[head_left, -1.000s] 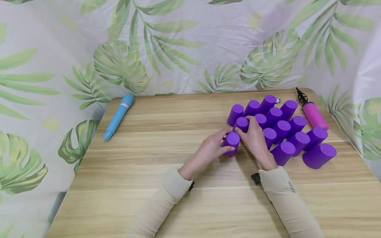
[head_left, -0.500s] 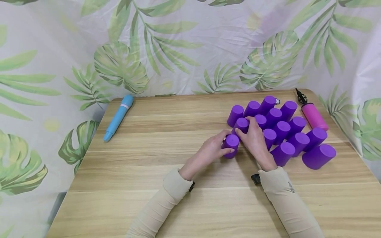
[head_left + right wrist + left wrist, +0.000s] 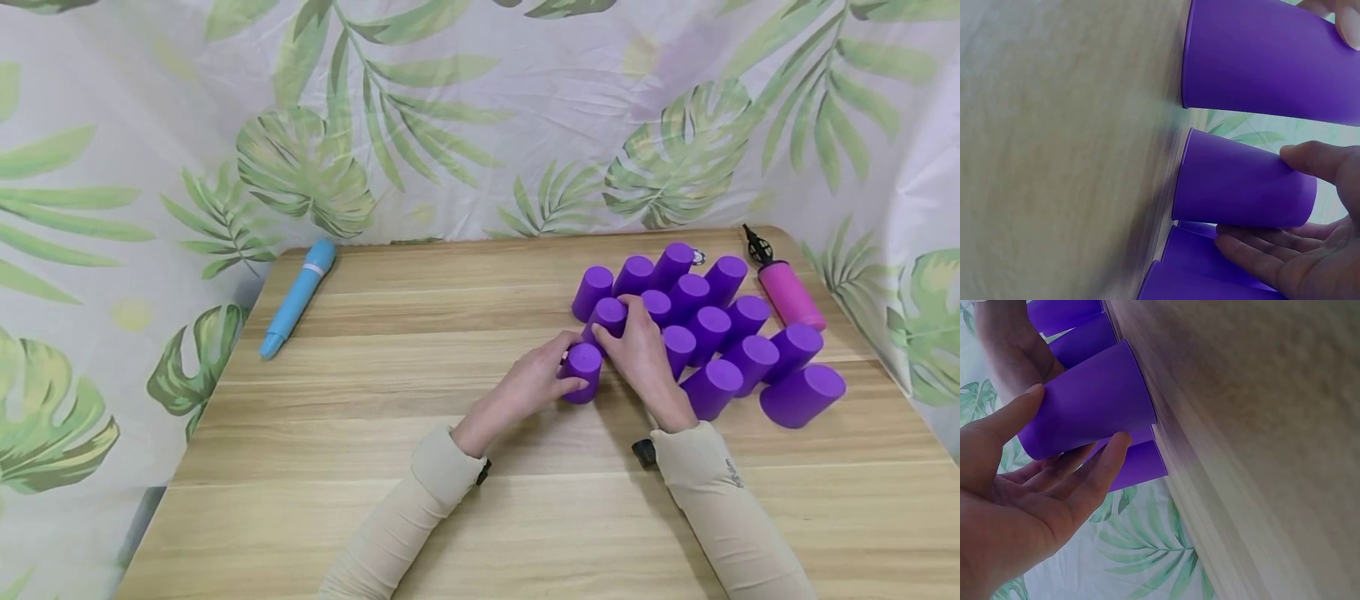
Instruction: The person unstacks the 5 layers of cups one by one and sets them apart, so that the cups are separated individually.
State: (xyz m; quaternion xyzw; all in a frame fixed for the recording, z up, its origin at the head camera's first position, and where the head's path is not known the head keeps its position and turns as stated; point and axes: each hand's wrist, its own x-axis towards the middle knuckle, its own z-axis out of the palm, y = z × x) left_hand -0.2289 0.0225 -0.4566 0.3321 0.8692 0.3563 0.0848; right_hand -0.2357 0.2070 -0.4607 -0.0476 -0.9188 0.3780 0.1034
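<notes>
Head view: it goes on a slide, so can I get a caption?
Left hand grips one purple cup; right hand touches a neighbouring cup.

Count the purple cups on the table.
15 purple cups: fourteen clustered upside down at the table's right, the right hand gripping the front-left cup, plus the nearest cup, held by the left hand. The hands may hide another.

Long beige sleeves (image 3: 720, 492), black wrist-worn devices (image 3: 644, 451).

Purple cups (image 3: 705, 321), sky-blue pen-like tube (image 3: 298, 296), pink pump (image 3: 791, 293) with black nozzle, light wood-grain table (image 3: 390, 417), white backdrop (image 3: 450, 108) with green leaf print, beige sleeves (image 3: 420, 500).
</notes>
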